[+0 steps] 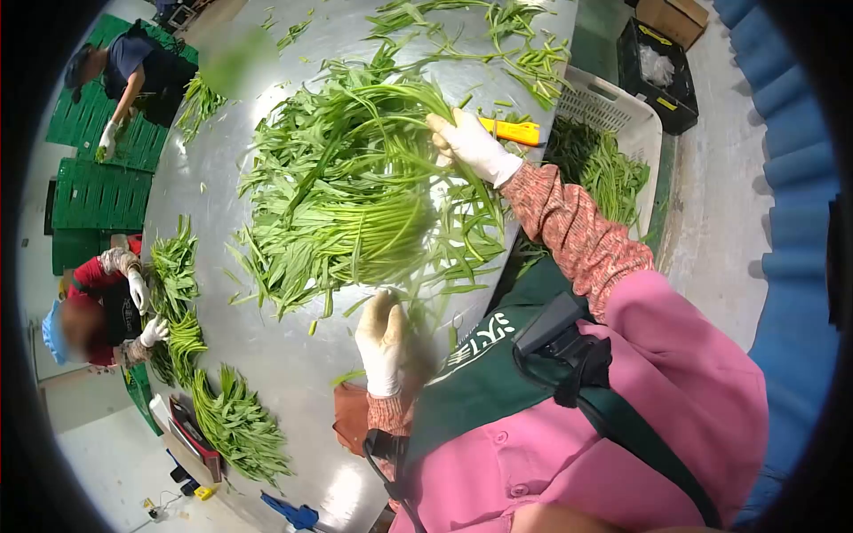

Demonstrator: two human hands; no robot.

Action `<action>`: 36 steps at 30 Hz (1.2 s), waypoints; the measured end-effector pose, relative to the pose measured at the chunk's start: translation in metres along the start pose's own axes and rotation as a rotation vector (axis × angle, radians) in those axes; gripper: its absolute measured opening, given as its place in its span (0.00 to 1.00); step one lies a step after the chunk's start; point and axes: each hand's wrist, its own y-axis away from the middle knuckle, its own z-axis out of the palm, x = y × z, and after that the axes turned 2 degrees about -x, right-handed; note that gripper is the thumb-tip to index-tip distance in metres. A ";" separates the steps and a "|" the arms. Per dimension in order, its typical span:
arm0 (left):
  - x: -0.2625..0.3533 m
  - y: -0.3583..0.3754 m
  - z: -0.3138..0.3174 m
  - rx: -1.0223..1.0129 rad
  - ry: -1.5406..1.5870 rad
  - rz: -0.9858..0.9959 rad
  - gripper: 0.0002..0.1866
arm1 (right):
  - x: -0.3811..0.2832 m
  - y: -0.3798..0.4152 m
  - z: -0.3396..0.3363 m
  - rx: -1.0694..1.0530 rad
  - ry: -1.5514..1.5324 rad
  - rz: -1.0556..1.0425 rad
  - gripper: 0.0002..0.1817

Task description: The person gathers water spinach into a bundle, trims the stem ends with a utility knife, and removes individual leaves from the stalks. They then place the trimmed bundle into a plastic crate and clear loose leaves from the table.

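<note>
Both my hands wear white gloves. My right hand is closed at the upper right of a large pile of long-stemmed leafy greens, its fingertips curled round some bent stems. A yellow-handled tool lies beside that hand, partly behind it. My left hand is near the table edge, below the cut stem ends, with fingers stretched toward the greens and nothing in them. Part of the pile forms a neat bundle with aligned stems; loose leaves and stems are scattered beside it.
The metal table carries more greens along its far side. A white crate with greens stands right of the table, past it a black crate. Two other people work opposite, one handling greens with gloved hands. A scale-like device is lower left.
</note>
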 end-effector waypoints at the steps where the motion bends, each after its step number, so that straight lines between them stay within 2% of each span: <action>1: 0.001 -0.001 0.000 0.007 -0.025 0.013 0.18 | -0.002 0.002 0.000 -0.022 0.110 -0.020 0.14; 3: 0.003 -0.002 0.002 0.029 -0.072 0.037 0.17 | -0.008 0.006 0.001 -0.076 0.331 -0.059 0.15; 7: 0.010 0.000 0.002 0.024 -0.106 -0.002 0.17 | 0.010 0.012 -0.005 -0.088 1.048 -0.473 0.21; 8: 0.005 -0.002 0.002 0.027 -0.110 0.022 0.17 | 0.013 0.013 -0.006 -0.161 1.154 -0.480 0.24; 11: -0.005 -0.004 0.001 0.032 -0.099 0.065 0.17 | 0.006 0.031 0.010 -0.184 1.388 -0.471 0.25; 12: -0.008 -0.005 0.001 0.033 -0.092 0.075 0.17 | 0.008 0.035 0.015 -0.116 1.538 -0.542 0.27; 15: -0.016 -0.007 -0.001 0.035 -0.178 0.106 0.16 | 0.009 0.032 0.026 0.022 1.649 -0.506 0.28; 19: -0.010 -0.004 0.003 0.062 -0.220 0.124 0.17 | -0.002 0.027 0.034 -0.137 1.719 -0.358 0.29; 20: -0.007 -0.003 0.005 0.045 -0.123 0.105 0.17 | 0.009 0.016 0.028 -0.109 1.696 -0.437 0.25; 23: -0.001 -0.001 0.004 0.030 -0.199 0.170 0.17 | -0.005 -0.004 0.020 -0.233 1.616 -0.300 0.16; 27: 0.000 0.005 0.009 0.064 -0.054 0.098 0.17 | -0.038 -0.007 0.002 -0.246 0.551 -0.087 0.16; 28: 0.006 0.007 0.011 0.071 0.003 0.068 0.17 | -0.043 -0.005 -0.001 -0.262 0.238 0.062 0.12; 29: 0.008 0.007 0.012 0.074 0.059 0.040 0.17 | -0.049 -0.004 -0.001 -0.206 0.071 0.124 0.07; 31: 0.007 0.005 0.010 0.066 -0.035 0.048 0.17 | -0.041 -0.014 -0.009 -0.273 -0.191 0.170 0.06; 32: 0.006 0.003 0.008 0.062 -0.083 0.052 0.17 | -0.038 -0.016 -0.013 -0.201 -0.318 0.239 0.07; 35: -0.005 0.000 0.002 0.041 -0.168 0.109 0.17 | -0.033 -0.019 -0.026 -0.385 -0.619 0.361 0.08; 36: -0.005 -0.001 0.002 0.041 -0.145 0.097 0.17 | -0.038 -0.013 -0.021 -0.366 -0.621 0.355 0.09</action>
